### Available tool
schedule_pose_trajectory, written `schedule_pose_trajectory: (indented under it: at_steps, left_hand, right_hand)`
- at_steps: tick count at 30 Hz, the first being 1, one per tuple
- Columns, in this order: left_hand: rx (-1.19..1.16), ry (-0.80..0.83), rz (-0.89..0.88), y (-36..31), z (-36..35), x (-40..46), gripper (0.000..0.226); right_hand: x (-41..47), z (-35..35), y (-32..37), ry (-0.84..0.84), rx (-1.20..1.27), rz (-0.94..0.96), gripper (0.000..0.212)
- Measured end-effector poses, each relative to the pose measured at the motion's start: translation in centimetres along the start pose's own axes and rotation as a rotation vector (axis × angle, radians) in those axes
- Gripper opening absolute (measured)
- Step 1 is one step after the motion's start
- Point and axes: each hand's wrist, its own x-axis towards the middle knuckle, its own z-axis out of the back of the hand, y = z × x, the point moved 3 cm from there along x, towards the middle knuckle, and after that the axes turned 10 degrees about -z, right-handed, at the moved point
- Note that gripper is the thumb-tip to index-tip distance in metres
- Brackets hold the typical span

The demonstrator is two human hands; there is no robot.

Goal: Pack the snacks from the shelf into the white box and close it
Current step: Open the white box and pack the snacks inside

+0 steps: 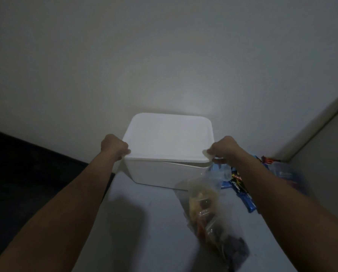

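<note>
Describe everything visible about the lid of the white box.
The lid is plain white, rectangular with rounded corners, matte and plastic-looking, with a slightly raised rim. It sits on top of the white box but not fully seated: its near right edge is raised, leaving a thin gap above the box's rim, while the left side lies flush. The left hand grips its near left corner and the right hand grips its near right corner. Nothing rests on it.

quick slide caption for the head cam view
Both hands, left hand and right hand, grip the white box's lid, snacks beside it.
</note>
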Motion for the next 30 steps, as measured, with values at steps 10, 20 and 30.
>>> schedule_pose_trajectory:
  at_steps: [10,20,30]
  left_hand:
    - [-0.146,0.101,0.091,1.2,0.0,0.4,0.029]
    - [-0.344,0.003,0.043,-0.5,2.0,0.1,0.027]
    - [-0.758,-0.112,0.006,-1.6,3.3,-0.9,0.031]
  right_hand:
    - [-2.4,0.5,2.3,0.045,0.221,0.05,0.011]
    - [-3.9,1.0,2.2,0.097,0.385,0.047,0.012]
    - [-4.3,0.0,1.9,0.187,0.653,0.01,0.014]
